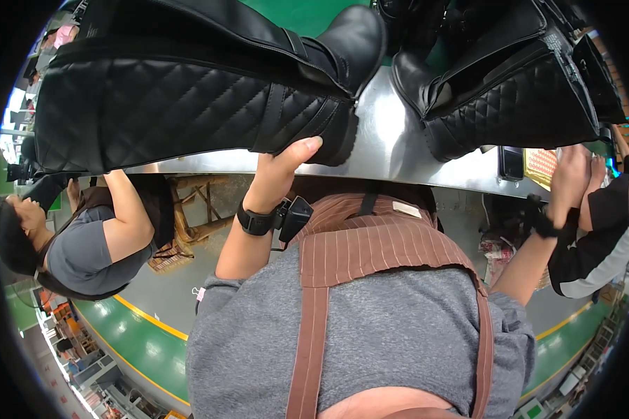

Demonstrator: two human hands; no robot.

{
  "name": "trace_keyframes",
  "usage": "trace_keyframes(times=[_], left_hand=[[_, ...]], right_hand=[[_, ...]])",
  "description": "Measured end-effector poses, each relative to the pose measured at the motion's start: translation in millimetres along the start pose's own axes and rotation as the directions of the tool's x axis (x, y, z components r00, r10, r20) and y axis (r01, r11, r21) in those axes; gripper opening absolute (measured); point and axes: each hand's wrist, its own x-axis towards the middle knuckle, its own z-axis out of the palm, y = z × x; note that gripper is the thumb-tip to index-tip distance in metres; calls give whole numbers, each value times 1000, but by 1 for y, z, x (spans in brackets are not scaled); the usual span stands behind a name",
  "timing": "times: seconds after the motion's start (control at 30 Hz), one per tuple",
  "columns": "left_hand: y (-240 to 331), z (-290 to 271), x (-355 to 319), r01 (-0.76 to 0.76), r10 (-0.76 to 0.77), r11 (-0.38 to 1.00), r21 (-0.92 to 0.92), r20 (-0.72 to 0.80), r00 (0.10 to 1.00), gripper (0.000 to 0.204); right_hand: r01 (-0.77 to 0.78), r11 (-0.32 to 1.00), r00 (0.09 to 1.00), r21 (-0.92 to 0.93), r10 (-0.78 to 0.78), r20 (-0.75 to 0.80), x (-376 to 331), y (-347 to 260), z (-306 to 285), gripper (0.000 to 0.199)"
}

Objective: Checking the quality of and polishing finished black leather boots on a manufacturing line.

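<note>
A tall black quilted boot (182,105) lies on its side at the left, with straps at the ankle and its zip running along the shaft. My left hand (286,164) grips it near the heel; the thumb shows and the fingers are hidden behind the boot. My right hand (572,171) is far to the right, beside a yellow sheet with rows of red marks (540,166). Its fingertips are too small and bunched to read. A second black quilted boot (503,105) rests above it, its shaft unzipped.
The shiny metal table (383,126) runs across the front. A black box-like object (511,163) sits by the yellow sheet. More black boots (416,17) stand at the back. One co-worker (94,237) is at the left; another's arm (597,185) is close to my right hand.
</note>
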Motion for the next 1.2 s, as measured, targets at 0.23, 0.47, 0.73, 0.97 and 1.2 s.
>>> trace_keyframes(times=[0.23,0.47,0.73,0.97,1.2], left_hand=[[-22,-19,23,128,-59,931,342,-205,977,44],[-37,-54,28,130,-104,942,310,-100,990,60],[54,5,-24,-592,754,580,560,-94,650,60],[121,80,-66,-693,679,721,-19,220,701,4],[121,67,-72,-680,626,728,-85,487,609,30]], right_hand=[[13,971,949,-240,63,309,-10,35,74,31],[193,895,879,402,24,-476,-29,-88,-27,11],[-189,462,711,866,-544,445,-68,-260,42,20],[-488,462,533,741,-514,672,-77,-317,101,34],[-537,398,585,744,-460,668,-76,-328,106,26]])
